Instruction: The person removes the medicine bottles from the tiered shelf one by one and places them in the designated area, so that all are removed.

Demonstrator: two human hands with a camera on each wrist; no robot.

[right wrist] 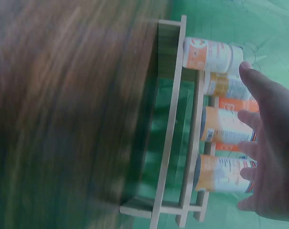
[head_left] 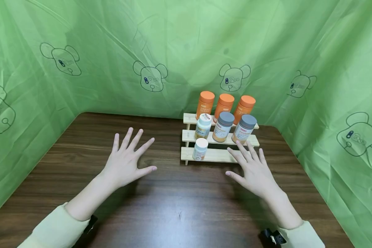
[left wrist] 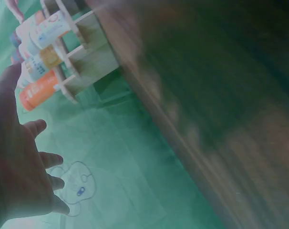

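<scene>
Fingers spread, my left hand (head_left: 124,163) hovers over the table to the left of a three-tier wooden rack (head_left: 218,155) and holds nothing. My right hand (head_left: 255,172), also spread and holding nothing, is by the rack's front right, its fingertips overlapping the lowest tier in the head view. A small white-capped bottle (head_left: 200,149) stands at the left of that lowest tier. The middle tier carries a white bottle (head_left: 203,126) and two grey-capped jars (head_left: 223,126). Three orange bottles (head_left: 205,103) line the top tier. In the right wrist view the right hand (right wrist: 275,152) appears beside the jars.
The rack stands towards the back right of a dark wooden table (head_left: 173,206). Green cloth (head_left: 186,41) printed with bear heads hangs behind the table and along both sides. Dark wrist devices (head_left: 272,237) show at the sleeves.
</scene>
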